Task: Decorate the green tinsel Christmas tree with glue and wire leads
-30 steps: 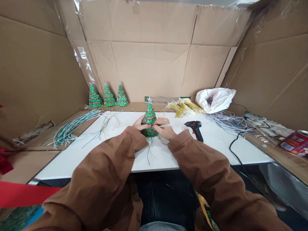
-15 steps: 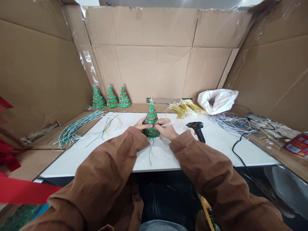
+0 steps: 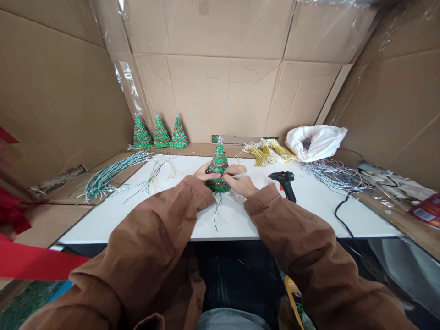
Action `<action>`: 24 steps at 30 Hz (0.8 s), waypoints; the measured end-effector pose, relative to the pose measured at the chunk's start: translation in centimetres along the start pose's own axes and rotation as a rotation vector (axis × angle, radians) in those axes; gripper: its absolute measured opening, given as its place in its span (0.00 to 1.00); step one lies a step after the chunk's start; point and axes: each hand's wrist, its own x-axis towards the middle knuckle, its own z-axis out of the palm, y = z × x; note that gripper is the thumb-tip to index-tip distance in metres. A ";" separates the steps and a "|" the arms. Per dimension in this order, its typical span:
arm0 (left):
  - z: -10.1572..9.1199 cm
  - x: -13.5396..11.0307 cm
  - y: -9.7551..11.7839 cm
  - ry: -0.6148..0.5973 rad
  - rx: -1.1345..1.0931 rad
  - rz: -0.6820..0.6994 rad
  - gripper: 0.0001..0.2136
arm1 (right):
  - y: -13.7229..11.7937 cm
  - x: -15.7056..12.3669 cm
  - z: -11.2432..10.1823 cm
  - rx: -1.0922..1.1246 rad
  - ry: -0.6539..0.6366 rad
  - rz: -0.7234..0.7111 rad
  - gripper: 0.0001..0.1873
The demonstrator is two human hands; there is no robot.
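Note:
A small green Christmas tree (image 3: 219,158) with red garland and a pale star on top stands upright at the middle of the white tabletop. Round its left side wraps my left hand (image 3: 203,173), the thumb pressed across the front. My right hand (image 3: 241,183) touches the tree's right side, fingers closed around a thin white pen-like stick (image 3: 242,175). The stick's tip is hidden by my fingers. Loose dark and yellow wires (image 3: 216,213) trail from under the tree towards me.
Three similar trees (image 3: 161,135) stand back left. Green-white wires (image 3: 110,174) lie at left, yellow wires (image 3: 264,153) behind. On the right are a black glue gun (image 3: 285,183), a white bag (image 3: 316,142) and tangled pale wires (image 3: 335,176). Cardboard walls (image 3: 220,91) enclose the table.
The camera view has tilted down slightly and shifted a little. Both hands keep their grip on the tree and the stick, with only slight finger movement.

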 end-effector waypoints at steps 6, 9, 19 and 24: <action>-0.1 0.1 -0.4 0.036 0.025 0.000 0.36 | 0.3 0.0 0.0 0.035 -0.017 0.011 0.12; 0.1 0.1 -0.6 0.006 -0.031 0.018 0.34 | 0.4 -0.1 0.0 0.047 -0.034 0.043 0.12; -0.2 0.3 -0.6 -0.010 0.000 0.036 0.33 | 0.0 0.0 0.0 -0.006 -0.023 -0.004 0.14; 0.2 0.1 0.1 -0.017 -0.008 0.027 0.33 | 0.0 0.0 0.1 -0.005 -0.017 0.021 0.13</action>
